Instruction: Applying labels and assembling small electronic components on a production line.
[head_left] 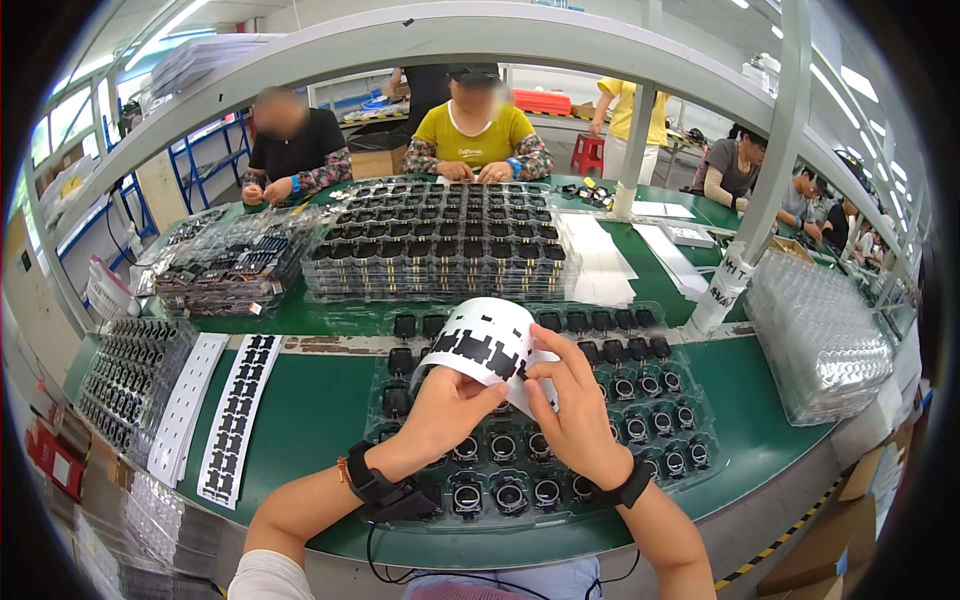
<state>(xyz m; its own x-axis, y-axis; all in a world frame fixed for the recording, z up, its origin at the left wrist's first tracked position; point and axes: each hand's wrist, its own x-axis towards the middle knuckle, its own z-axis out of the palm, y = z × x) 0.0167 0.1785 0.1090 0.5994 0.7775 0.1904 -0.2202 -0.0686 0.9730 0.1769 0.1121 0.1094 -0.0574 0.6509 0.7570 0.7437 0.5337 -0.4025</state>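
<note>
My left hand grips the near left edge of a white backing sheet of black die-cut stickers, thumb on top. The sheet is bent into an arch, black patches along its near side. Fingers of my right hand are closed at the sheet's right edge; whether a loose sticker is between them cannot be made out. Beneath both hands lies a clear plastic tray with rows of small black parts, the nearer ones showing round faces. My hands and the sheet hide its middle.
Left of the tray lie another sticker sheet, a pile of white sheets and filled trays. Stacked trays of black parts stand beyond. Clear trays are piled right, beside a white post. Co-workers sit across the green table.
</note>
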